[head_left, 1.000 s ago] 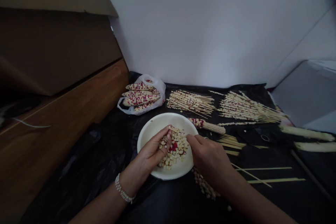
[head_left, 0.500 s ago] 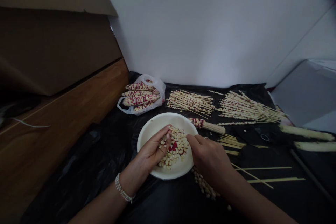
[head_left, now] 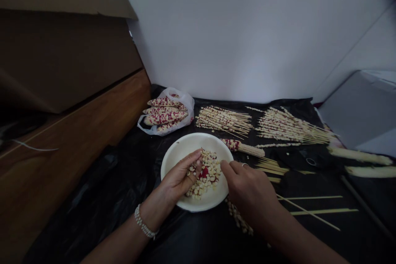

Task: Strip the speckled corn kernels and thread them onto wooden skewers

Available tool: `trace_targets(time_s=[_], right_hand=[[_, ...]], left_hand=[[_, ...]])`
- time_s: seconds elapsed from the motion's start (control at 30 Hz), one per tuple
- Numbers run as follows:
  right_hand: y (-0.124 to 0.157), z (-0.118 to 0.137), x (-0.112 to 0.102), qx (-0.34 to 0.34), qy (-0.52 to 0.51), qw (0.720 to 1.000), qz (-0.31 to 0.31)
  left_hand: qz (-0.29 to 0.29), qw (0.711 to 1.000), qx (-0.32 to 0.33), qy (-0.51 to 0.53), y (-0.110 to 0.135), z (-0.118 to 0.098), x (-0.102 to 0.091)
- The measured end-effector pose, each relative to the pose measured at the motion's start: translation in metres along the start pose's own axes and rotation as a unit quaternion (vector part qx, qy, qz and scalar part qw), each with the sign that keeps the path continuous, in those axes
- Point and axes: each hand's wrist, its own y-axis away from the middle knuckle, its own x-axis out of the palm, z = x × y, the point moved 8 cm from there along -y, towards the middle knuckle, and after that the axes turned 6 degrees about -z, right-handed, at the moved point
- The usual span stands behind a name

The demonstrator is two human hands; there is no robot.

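A white bowl (head_left: 169,161) holds loose corn kernels (head_left: 212,173), mostly pale with some dark red. My left hand (head_left: 182,175) is over its left side, curled with thumb and fingers drawn together around kernels; the exact one at the fingertips is too small to make out. Closed at the bowl's right rim, my right hand (head_left: 247,183) grips a thin wooden skewer (head_left: 309,212), whose long end sticks out behind the hand to the lower right. The skewer's front end is hidden by the fingers. Strung kernels (head_left: 238,216) lie partly under my right wrist.
Corn cobs (head_left: 165,115) fill a plastic bag (head_left: 187,103) behind the bowl. Two piles of kernel-threaded skewers (head_left: 222,119) lie by the wall, with a half-stripped cob (head_left: 244,147) nearer. Bare skewers (head_left: 272,166) and stripped cobs (head_left: 368,172) lie rightward on black plastic sheeting (head_left: 117,189).
The skewer in my right hand has slid back to the lower right, its front tip leaving the left fingertips. Both hands stay almost in place.
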Motion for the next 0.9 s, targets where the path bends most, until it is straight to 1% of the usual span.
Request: trace_targets(time_s=[0.13, 0.33, 0.53, 0.63, 0.77, 0.9], right_hand=[[0.001, 0.001, -0.004, -0.006, -0.006, 1.000, -0.019], [0.002, 0.003, -0.004, -0.008, -0.016, 1.000, -0.020], [0.003, 0.007, -0.002, -0.013, -0.027, 0.999, -0.019], [0.005, 0.008, 0.000, -0.010, -0.030, 0.999, -0.021], [0.005, 0.009, 0.005, -0.010, -0.048, 0.999, -0.018], [0.003, 0.005, 0.011, 0.003, -0.070, 0.998, 0.002]], left_hand=[[0.004, 1.000, -0.003, -0.011, 0.000, 0.000, -0.001], [0.020, 1.000, -0.008, -0.022, -0.003, 0.002, -0.002], [0.049, 0.997, -0.060, -0.006, 0.002, 0.009, 0.004], [0.048, 0.997, -0.052, -0.010, 0.005, 0.010, 0.006], [0.035, 0.998, -0.024, -0.043, 0.007, 0.014, 0.005], [0.051, 0.996, -0.012, -0.066, 0.008, 0.016, 0.005]])
